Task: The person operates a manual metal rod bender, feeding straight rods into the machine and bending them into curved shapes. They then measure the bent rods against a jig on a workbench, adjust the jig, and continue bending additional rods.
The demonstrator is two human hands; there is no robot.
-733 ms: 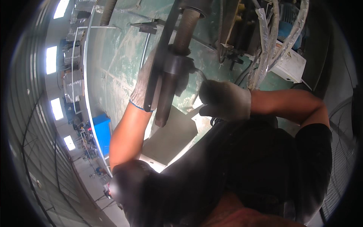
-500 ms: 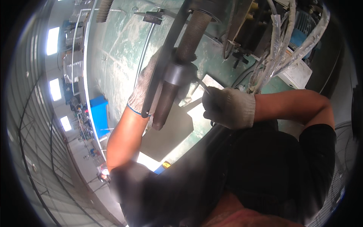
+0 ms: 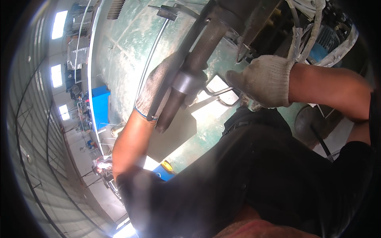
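A dark threaded shaft (image 3: 204, 45) slants across the upper middle, with a round metal collar (image 3: 183, 82) on it. Alongside runs a long flat dark bar (image 3: 164, 93). My left hand (image 3: 154, 85), in a knitted work glove, reaches behind the bar and round the collar; its fingers are partly hidden there. To the right, my gloved right hand (image 3: 264, 81) is closed on a bent hex key (image 3: 218, 94). The key's other end reaches the side of the collar; whether it sits in a hole is hard to tell.
Wrapped hoses and cables (image 3: 313, 35) hang by machinery at the upper right. Below the shaft lies a grey sheet (image 3: 174, 135) on the worn green floor (image 3: 119, 47). A blue box (image 3: 100, 106) stands at left, and a blue and yellow object (image 3: 166, 166) lies below.
My right hand has moved right and slightly up, swinging the hex key so that more of it shows. My left hand stays at the collar. The whole view has shifted a little.
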